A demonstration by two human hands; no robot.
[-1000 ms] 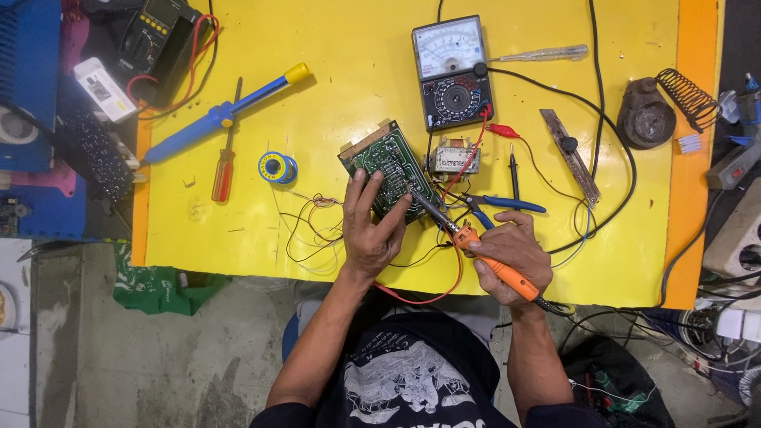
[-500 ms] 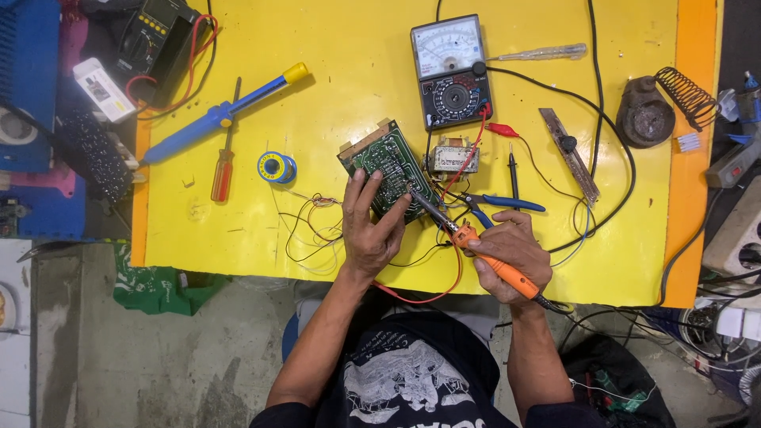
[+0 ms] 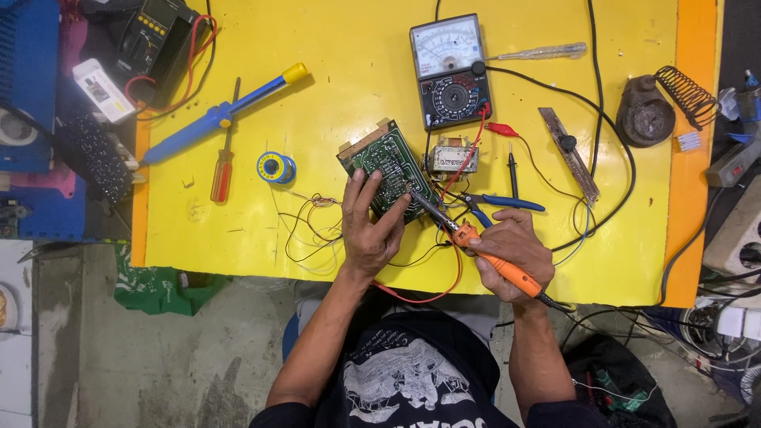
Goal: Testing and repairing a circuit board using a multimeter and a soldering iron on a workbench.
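My left hand (image 3: 371, 230) grips the near edge of a green circuit board (image 3: 384, 162), holding it tilted on the yellow table (image 3: 349, 71). My right hand (image 3: 511, 250) holds an orange-handled soldering iron (image 3: 483, 254) whose metal tip touches the board's right side. Thin black and red wires (image 3: 313, 226) trail from the board across the table. A small transformer (image 3: 452, 158) sits just right of the board.
An analog multimeter (image 3: 452, 71) lies beyond the board with its red and black probes (image 3: 507, 150). A blue desoldering pump (image 3: 218, 115), red screwdriver (image 3: 223, 170) and solder spool (image 3: 276, 167) lie left. Blue-handled pliers (image 3: 503, 203), a soldering stand (image 3: 658, 107) and a power strip (image 3: 737, 238) are right.
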